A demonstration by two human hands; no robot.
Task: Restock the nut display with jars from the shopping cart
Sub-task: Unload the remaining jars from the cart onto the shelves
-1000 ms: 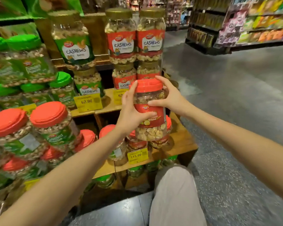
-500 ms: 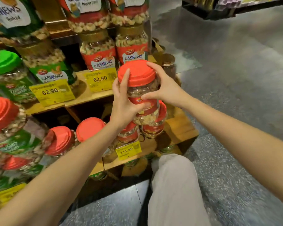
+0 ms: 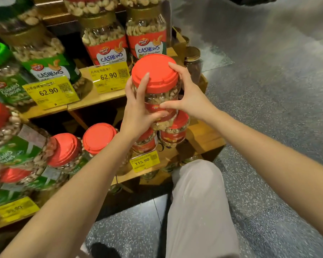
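We are holding a jar [image 3: 159,95] of nuts in both hands, over the right end of the lower shelf [image 3: 203,135] of the display. It is hanging upright, directly above two red-capped jars [image 3: 177,131] that are standing behind the yellow price tag [image 3: 144,161]. We cannot tell whether its base is touching their caps or is just clear of them.

Our left hand [image 3: 138,110] is wrapping the near-left side of the jar, thumb lying across the red label and one finger reaching up to the rim of the red lid [image 3: 153,71]. Our right hand [image 3: 190,97] is curling over the far-right edge of the lid, with its thumb pressing the front wall just above the label. Both hands are gripping firmly; neither is free.

We are judging the jar to be fairly heavy, since nuts are filling it to the shoulder. The clear wall looks smooth and stiff, so it is likely slippery under dry fingers. The wide body is calling for two hands, or one hand under the base. The best hold is on the wall below the lid, not on the lid alone, which might turn or come loose. If we are stacking it on the caps below, it may be rocking until it is sitting flat and centred. The shopping cart is not showing here.
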